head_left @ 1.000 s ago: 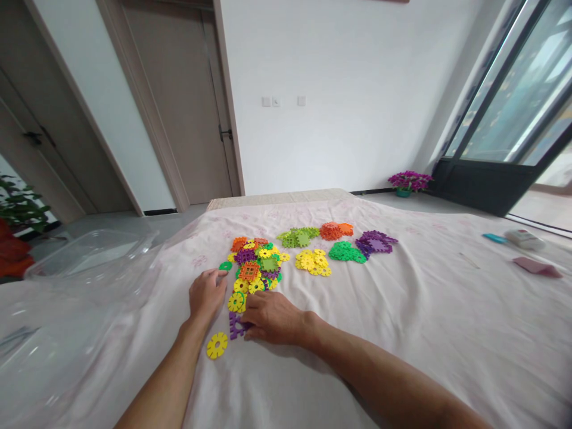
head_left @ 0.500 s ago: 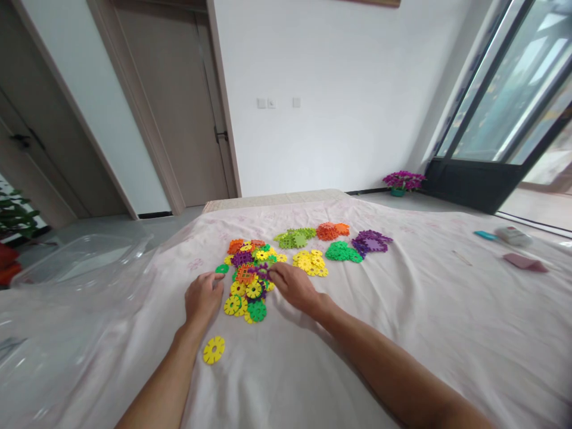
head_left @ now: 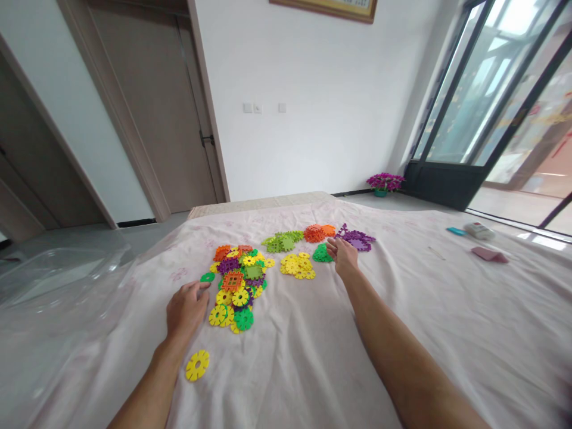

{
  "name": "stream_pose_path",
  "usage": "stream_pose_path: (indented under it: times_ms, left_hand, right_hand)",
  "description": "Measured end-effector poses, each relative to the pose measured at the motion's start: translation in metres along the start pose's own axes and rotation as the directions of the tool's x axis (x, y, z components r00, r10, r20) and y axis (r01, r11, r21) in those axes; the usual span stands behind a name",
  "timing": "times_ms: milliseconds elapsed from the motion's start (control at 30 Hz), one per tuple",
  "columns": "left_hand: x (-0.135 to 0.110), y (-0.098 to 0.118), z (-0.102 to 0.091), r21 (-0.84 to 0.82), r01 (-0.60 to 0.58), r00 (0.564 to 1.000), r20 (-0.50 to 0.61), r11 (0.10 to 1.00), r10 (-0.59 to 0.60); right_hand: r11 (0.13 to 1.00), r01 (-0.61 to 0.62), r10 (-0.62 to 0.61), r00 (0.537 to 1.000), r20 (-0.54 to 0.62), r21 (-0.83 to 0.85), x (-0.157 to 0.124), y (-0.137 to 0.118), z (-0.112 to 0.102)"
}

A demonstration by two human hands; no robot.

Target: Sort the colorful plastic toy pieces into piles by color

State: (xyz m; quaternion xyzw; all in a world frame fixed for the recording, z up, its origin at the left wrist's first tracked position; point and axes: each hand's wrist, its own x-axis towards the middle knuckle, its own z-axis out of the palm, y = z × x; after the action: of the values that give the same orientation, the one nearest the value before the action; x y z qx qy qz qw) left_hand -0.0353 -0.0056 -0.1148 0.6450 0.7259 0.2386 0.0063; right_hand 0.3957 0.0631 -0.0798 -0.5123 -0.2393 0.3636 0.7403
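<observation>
A mixed pile of flat plastic snap pieces (head_left: 239,280) lies on the pink bedsheet (head_left: 313,357). Beyond it are sorted piles: light green (head_left: 281,241), orange (head_left: 316,232), yellow (head_left: 295,265), green (head_left: 320,254) and purple (head_left: 357,239). My right hand (head_left: 343,255) reaches far out over the green pile, beside the purple one. Its fingers are pinched on a purple piece (head_left: 342,229) at the fingertips. My left hand (head_left: 185,307) rests loosely curled on the sheet at the left edge of the mixed pile, with nothing in it. A lone yellow ring piece (head_left: 197,364) lies near my left wrist.
A clear plastic tub (head_left: 67,271) sits at the left edge of the bed. Small items, a teal one (head_left: 456,231), a white one (head_left: 478,229) and a pink one (head_left: 489,255), lie at the far right. A purple flower pot (head_left: 384,182) stands on the floor by the glass door.
My right hand picked a purple piece from the mixed pile and carried it right and away to the purple pile. The left hand stayed in place. The view tilted up and right.
</observation>
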Motion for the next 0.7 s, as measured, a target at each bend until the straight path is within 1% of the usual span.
stream_pose_path:
  times_ms: [100,200,267,300,333,367,400,433,467,533,567,633,667,700]
  left_hand:
    - [0.0,0.0,0.0,0.005,-0.006,1.0,0.0,1.0,0.006]
    - [0.0,0.0,0.0,0.007,-0.012,1.0,0.002,1.0,0.012]
    - [0.0,0.0,0.0,0.001,-0.015,1.0,0.002,1.0,0.015]
    - [0.0,0.0,0.0,-0.004,-0.015,1.0,0.002,1.0,0.015]
    - [0.0,0.0,-0.001,-0.009,-0.012,1.0,0.003,1.0,0.012]
    - [0.0,0.001,-0.001,-0.013,-0.006,1.0,0.004,1.0,0.006]
    - [-0.001,0.002,-0.002,-0.018,0.0,1.0,0.006,1.0,0.001]
    - [-0.001,0.002,-0.002,-0.025,0.007,1.0,0.009,1.0,-0.007]
    - [-0.001,0.003,-0.003,-0.033,0.016,1.0,0.011,0.999,-0.016]
    - [-0.001,0.003,-0.004,-0.058,0.031,0.999,0.01,0.998,-0.031]
    - [-0.001,0.003,-0.005,-0.075,0.037,0.999,0.009,0.996,-0.036]
    - [0.0,0.002,-0.005,-0.114,0.049,0.999,0.012,0.992,-0.048]
    - [0.0,0.0,-0.005,-0.135,0.054,0.999,0.015,0.989,-0.053]
    - [0.001,-0.001,-0.006,-0.158,0.058,0.998,0.015,0.986,-0.056]
  right_hand:
    - [0.999,-0.047,0.048,0.997,-0.06,0.018,0.005,-0.001,-0.007]
    - [0.998,-0.068,0.068,0.997,-0.028,0.015,-0.002,0.004,0.0]
    - [0.998,-0.054,0.056,0.996,0.062,-0.034,-0.012,0.008,0.01]
    - [0.996,-0.032,0.043,0.99,0.131,-0.081,-0.019,0.01,0.016]
    - [0.991,0.0,0.029,0.976,0.215,-0.137,-0.027,0.011,0.022]
    - [0.98,0.041,0.021,0.951,0.308,-0.195,-0.036,0.013,0.029]
    - [0.965,0.089,0.019,0.915,0.404,-0.247,-0.046,0.015,0.035]
    - [0.949,0.137,0.022,0.869,0.494,-0.284,-0.057,0.016,0.042]
    - [0.933,0.188,0.028,0.814,0.58,-0.308,-0.068,0.018,0.048]
    - [0.895,0.316,0.021,0.674,0.738,-0.314,-0.095,0.021,0.06]
    - [0.873,0.387,0.014,0.588,0.808,-0.297,-0.109,0.022,0.064]
    - [0.796,0.554,0.003,0.398,0.918,-0.243,-0.139,0.024,0.071]
    - [0.762,0.617,-0.007,0.31,0.951,-0.196,-0.153,0.025,0.073]
    - [0.723,0.677,-0.011,0.207,0.978,-0.135,-0.167,0.025,0.074]
